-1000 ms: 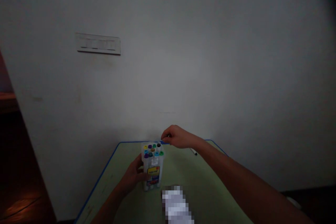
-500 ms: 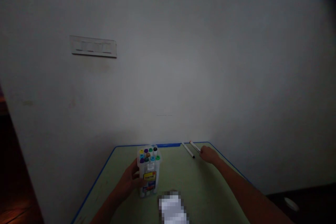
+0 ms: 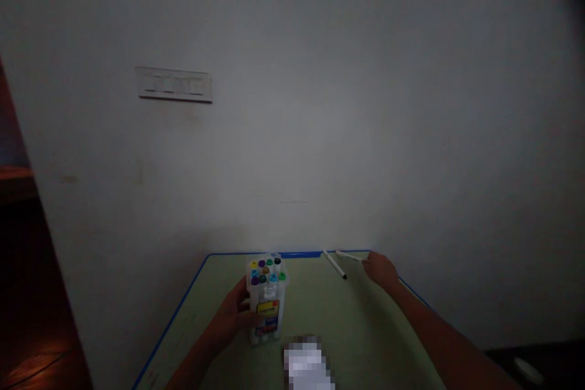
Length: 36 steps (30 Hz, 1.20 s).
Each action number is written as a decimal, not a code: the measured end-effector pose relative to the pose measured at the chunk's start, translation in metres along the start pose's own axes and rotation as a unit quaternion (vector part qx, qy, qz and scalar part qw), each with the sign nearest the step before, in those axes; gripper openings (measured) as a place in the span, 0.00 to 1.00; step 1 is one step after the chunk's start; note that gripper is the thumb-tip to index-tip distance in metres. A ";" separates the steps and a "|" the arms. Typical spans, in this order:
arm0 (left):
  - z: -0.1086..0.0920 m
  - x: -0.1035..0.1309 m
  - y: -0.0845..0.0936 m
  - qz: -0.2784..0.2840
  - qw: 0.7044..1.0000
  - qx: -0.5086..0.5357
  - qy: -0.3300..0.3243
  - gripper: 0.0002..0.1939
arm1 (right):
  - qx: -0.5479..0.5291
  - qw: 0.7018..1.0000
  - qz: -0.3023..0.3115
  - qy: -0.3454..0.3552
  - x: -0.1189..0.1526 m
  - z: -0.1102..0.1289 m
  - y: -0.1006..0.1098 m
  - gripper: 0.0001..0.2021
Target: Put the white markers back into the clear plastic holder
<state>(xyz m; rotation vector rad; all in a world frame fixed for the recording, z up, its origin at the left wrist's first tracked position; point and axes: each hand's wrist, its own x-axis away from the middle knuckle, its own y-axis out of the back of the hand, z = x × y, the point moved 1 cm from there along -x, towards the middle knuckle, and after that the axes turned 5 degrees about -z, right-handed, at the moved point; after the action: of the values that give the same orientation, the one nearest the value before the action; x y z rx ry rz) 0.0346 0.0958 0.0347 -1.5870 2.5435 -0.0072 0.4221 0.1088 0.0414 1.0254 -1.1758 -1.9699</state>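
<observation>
My left hand (image 3: 235, 312) is wrapped round the left side of a clear plastic case (image 3: 269, 308) that stands upright on the green table. Several capped markers (image 3: 265, 270) with colored ends fill it. At the far right of the table, my right hand (image 3: 380, 269) pinches the near end of a white marker (image 3: 351, 255), which points left from the fingers. Its fingertips are partly hidden. Another white marker (image 3: 334, 264) with a black end lies on the table just left of it, apart from the hand.
The green table (image 3: 311, 311) has a blue edge and its far side meets a grey wall (image 3: 320, 134). Near the front lies a blurred-out, phone-like object (image 3: 308, 365). A switch panel (image 3: 175, 85) is on the wall at left.
My right hand has moved slightly right, and the marker in it has swung to lie more sideways. The left hand still holds the case. The whole view has shifted a little.
</observation>
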 end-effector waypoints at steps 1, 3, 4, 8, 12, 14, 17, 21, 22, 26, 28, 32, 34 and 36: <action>-0.001 0.000 0.000 0.002 1.000 -0.001 -0.003 0.35 | -0.019 1.000 -0.022 0.005 -0.004 0.008 0.012 0.13; -0.002 0.000 -0.001 0.006 1.000 -0.005 -0.011 0.35 | -0.066 0.996 -0.058 0.026 -0.010 0.029 0.041 0.14; -0.002 0.000 -0.001 0.007 1.000 -0.005 -0.014 0.35 | -0.094 0.992 -0.067 0.043 -0.011 0.042 0.057 0.15; 0.000 -0.001 0.000 0.013 1.000 0.018 -0.012 0.35 | -0.370 0.917 -0.021 0.145 0.009 0.105 0.119 0.15; 0.001 0.001 0.001 0.008 1.000 0.014 -0.018 0.34 | -0.450 0.853 0.059 0.258 0.046 0.156 0.156 0.11; 0.000 0.002 0.000 0.002 1.000 0.012 -0.024 0.34 | -0.415 0.859 0.075 0.290 0.058 0.172 0.160 0.09; -0.002 0.002 -0.001 -0.005 1.000 0.018 -0.022 0.34 | -0.350 0.877 0.088 0.318 0.067 0.189 0.151 0.07; -0.001 0.001 -0.002 -0.008 0.999 0.030 -0.016 0.35 | -0.255 0.887 0.088 0.375 0.078 0.209 0.131 0.10; -0.001 0.001 -0.002 -0.007 0.999 0.034 -0.017 0.36 | -0.229 0.884 0.091 0.396 0.082 0.213 0.127 0.12; 0.002 0.000 -0.001 -0.008 0.999 0.037 -0.020 0.36 | -0.113 0.882 0.094 0.448 0.100 0.226 0.114 0.13; 0.002 0.000 0.000 -0.005 0.999 0.034 -0.024 0.35 | -0.065 0.885 0.084 0.453 0.106 0.229 0.108 0.11; 0.003 0.000 0.000 0.006 0.999 0.028 -0.037 0.34 | -0.007 0.879 0.091 0.468 0.112 0.228 0.098 0.13; 0.003 0.000 -0.001 0.002 0.999 0.028 -0.033 0.34 | 0.005 0.874 0.106 0.475 0.114 0.227 0.095 0.13; 0.003 0.000 -0.001 -0.001 0.999 0.033 -0.026 0.34 | -0.006 0.870 0.119 0.479 0.115 0.226 0.096 0.13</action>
<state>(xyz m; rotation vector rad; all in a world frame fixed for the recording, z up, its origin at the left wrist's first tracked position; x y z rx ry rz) 0.0359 0.0953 0.0313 -1.5444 2.4756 -0.0480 0.1818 0.0725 0.1622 1.5005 -0.6580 -1.0049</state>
